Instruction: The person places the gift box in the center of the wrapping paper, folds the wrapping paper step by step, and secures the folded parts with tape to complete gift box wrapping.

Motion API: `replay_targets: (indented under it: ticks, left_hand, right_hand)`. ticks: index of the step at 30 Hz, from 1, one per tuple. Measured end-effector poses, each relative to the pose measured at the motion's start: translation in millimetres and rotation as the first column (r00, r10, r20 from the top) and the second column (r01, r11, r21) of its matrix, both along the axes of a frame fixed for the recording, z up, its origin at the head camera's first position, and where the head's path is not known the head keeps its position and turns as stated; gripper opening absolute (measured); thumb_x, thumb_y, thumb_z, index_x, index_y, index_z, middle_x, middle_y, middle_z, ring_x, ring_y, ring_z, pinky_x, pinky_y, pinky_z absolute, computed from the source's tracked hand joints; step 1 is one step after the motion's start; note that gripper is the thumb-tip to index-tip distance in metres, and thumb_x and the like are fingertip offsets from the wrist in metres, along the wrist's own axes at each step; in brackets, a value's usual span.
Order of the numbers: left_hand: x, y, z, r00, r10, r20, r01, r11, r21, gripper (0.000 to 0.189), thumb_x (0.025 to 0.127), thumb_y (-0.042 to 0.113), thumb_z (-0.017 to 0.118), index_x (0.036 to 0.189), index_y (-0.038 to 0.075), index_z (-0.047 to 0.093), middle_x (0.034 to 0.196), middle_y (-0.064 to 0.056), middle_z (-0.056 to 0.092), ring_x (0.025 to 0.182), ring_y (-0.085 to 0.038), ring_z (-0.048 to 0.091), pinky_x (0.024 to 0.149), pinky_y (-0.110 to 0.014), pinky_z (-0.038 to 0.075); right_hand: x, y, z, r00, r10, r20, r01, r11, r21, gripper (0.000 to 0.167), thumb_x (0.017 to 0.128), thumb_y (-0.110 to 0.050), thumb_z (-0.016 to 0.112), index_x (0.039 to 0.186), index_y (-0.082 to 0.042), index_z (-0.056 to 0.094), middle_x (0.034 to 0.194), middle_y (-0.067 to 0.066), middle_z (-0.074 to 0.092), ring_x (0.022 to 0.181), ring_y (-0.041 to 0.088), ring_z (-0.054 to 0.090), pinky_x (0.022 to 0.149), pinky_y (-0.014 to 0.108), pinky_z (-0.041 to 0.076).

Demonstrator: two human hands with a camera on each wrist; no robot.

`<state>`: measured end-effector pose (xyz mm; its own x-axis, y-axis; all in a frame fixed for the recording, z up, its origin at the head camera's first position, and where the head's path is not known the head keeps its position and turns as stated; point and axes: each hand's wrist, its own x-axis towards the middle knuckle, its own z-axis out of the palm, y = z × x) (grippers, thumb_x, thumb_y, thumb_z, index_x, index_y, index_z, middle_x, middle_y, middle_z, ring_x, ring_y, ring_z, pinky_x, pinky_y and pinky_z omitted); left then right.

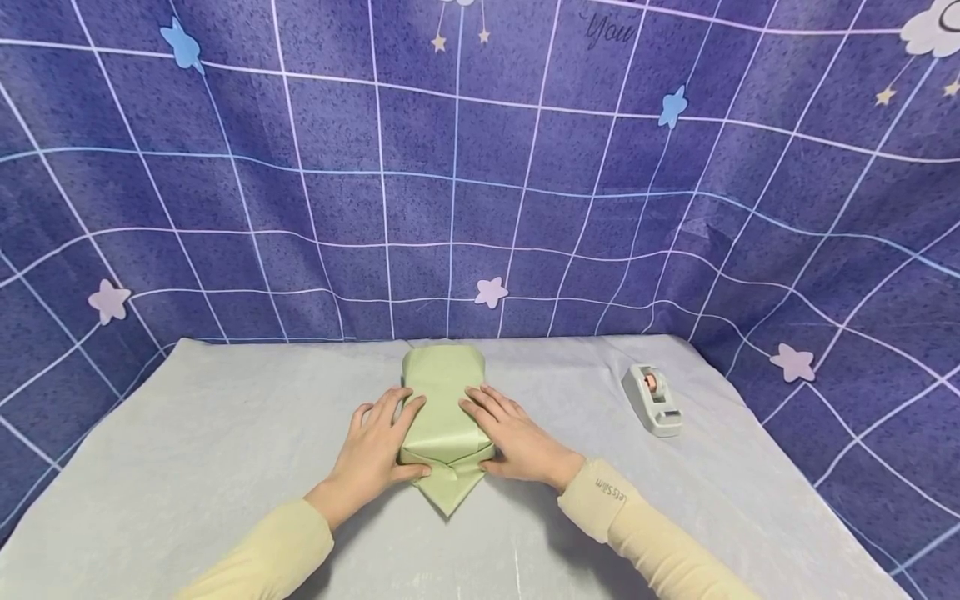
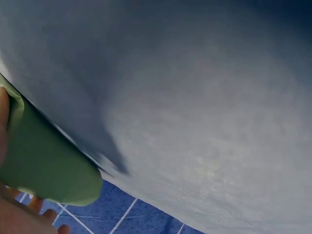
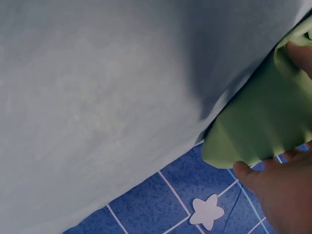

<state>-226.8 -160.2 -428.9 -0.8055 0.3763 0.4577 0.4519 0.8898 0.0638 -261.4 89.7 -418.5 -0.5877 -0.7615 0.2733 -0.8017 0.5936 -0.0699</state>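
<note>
Head feed, both hands at work. I have the green wrapped package (image 1: 442,400) just below the centre of the frame, lying lengthwise on the pale grey cloth (image 1: 255,417). Its near end is folded, with a triangular flap (image 1: 447,493) pointing toward the bottom edge.

Left hand (image 1: 375,450): fingers spread and loosely extended against the package's left side, thumb on the near fold. Right hand (image 1: 525,437): mirrors it on the right side, fingers spread over the edge, thumb at the near fold. I read both as pressing or steadying, not clenched round anything; how hard, I cannot tell.

Wrist feeds: I see the package dark green in shadow, at the lower left in the left one and along the right side in the right one, thumb and fingers touching it in each.

Elsewhere: grey-white tape dispenser (image 1: 652,400) right of centre, well apart from the hands. Pale yellow sleeves (image 1: 262,554) enter along the bottom. Blue-purple gridded curtain (image 1: 420,208) with stars fills the top.
</note>
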Motion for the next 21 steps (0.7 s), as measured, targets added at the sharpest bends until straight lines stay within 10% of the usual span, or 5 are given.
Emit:
replay_targets:
  ticks: [21]
  left_hand:
    - [0.6, -2.8, 5.6, 0.995, -0.02, 0.098, 0.021, 1.0, -0.012, 0.108, 0.05, 0.055, 0.079, 0.14, 0.016, 0.033, 0.143, -0.012, 0.032, 0.134, -0.032, 0.026, 0.097, -0.056, 0.028]
  right_hand:
    - [1.1, 2.8, 3.3, 0.999, 0.019, 0.039, -0.02, 0.999, 0.025, 0.109, 0.062, -0.045, 0.079, 0.145, -0.009, 0.019, 0.153, 0.011, 0.015, 0.141, 0.031, 0.013, 0.108, 0.051, 0.024]
